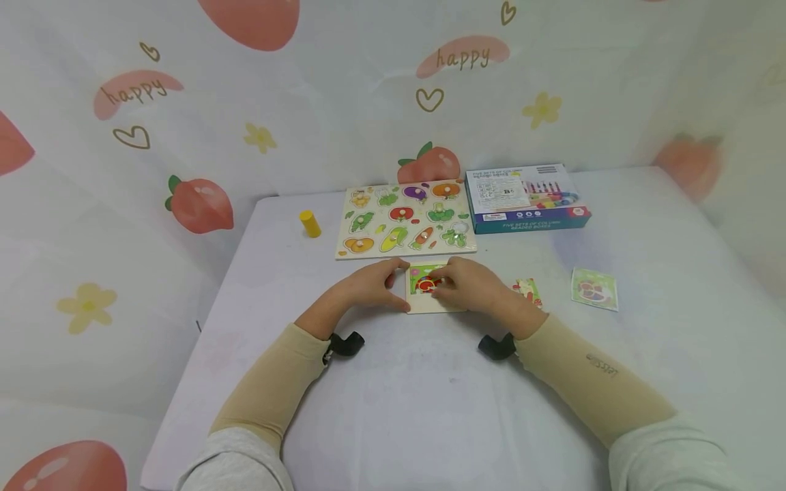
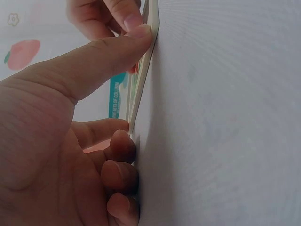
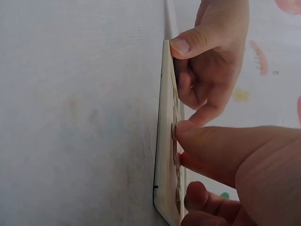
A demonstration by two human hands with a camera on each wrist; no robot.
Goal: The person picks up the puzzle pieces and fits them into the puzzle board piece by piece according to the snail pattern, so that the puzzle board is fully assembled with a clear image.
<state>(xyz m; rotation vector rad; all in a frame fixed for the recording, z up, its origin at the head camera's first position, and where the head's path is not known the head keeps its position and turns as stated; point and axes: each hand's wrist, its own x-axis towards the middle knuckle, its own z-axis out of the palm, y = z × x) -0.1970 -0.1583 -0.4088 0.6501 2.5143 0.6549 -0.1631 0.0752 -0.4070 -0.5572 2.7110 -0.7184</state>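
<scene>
A small wooden puzzle board [image 1: 432, 305] lies flat on the table, with a green picture and a red figure [image 1: 424, 284] in its upper part. My left hand [image 1: 371, 283] holds the board's left side, thumb at the near corner and index finger at the far one. In the left wrist view, the thumb presses the board's edge [image 2: 145, 70]. My right hand [image 1: 469, 283] pinches a flat puzzle piece [image 3: 174, 136] at the board's surface between thumb and fingers. Those fingers hide much of the piece and the picture's right half.
Behind the hands lies a vegetable peg puzzle [image 1: 381, 228], beside a boxed bead set [image 1: 528, 198]. A yellow cylinder [image 1: 310, 224] stands at the left. Right of the hands are a colourful puzzle piece [image 1: 529, 290], partly covered by the wrist, and a square picture card [image 1: 594, 289].
</scene>
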